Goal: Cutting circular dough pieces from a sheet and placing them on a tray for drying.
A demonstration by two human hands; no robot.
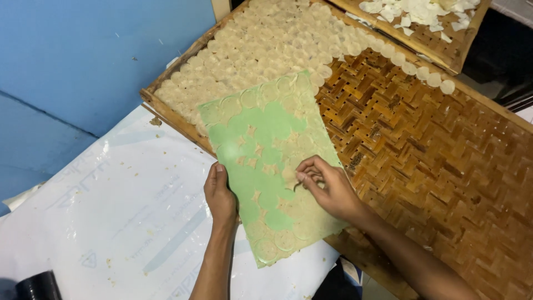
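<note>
1. Nearest me, at the lower left corner, sits a black roll (38,286), only partly in view, on the white plastic sheet (111,222) that covers the counter.
2. My left hand (220,195) grips the left edge of a green sheet (266,161); the thumb lies on top, and the fingers are hidden under the sheet.
3. The green sheet is tilted, its far end resting on the woven bamboo tray (433,166) and its near end hanging over the white plastic.
4. Thin pale discs (285,240) stick to the green sheet along its edges; the middle shows bare green patches with small leftover scraps.
5. My right hand (327,186) rests on the sheet, its fingers (304,173) pinched on the edge of one disc near the sheet's right side.
6. The tray's far left part is covered with rows of the same discs (266,50), overlapping; its right part is bare weave.
7. A second tray (444,47) beyond holds loose white pieces (422,11).
</note>
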